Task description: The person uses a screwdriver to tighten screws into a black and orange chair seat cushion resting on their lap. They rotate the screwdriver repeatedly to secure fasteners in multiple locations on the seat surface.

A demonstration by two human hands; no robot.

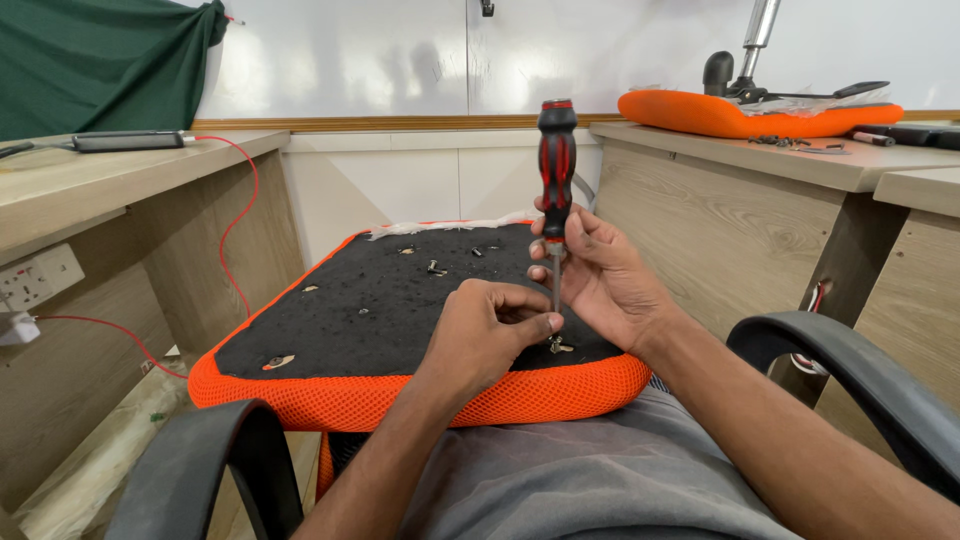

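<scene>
Orange mesh seat cushion (330, 395) is lying upside down across the lap, filling the middle of the frame, black underside up. Right hand (600, 275) is wrapping around a red-and-black screwdriver (556, 170), holding it upright just right of centre. Left hand (480, 335) is pinching the shaft low down — fingertips closed right by a small screw (556, 345) near the cushion's front edge.

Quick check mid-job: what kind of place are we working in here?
Probably an office or classroom used as a chair-assembly spot: wooden desks, a whiteboard on the wall, and an orange chair seat upside down across the lap, another seat lying on the desk.
</scene>
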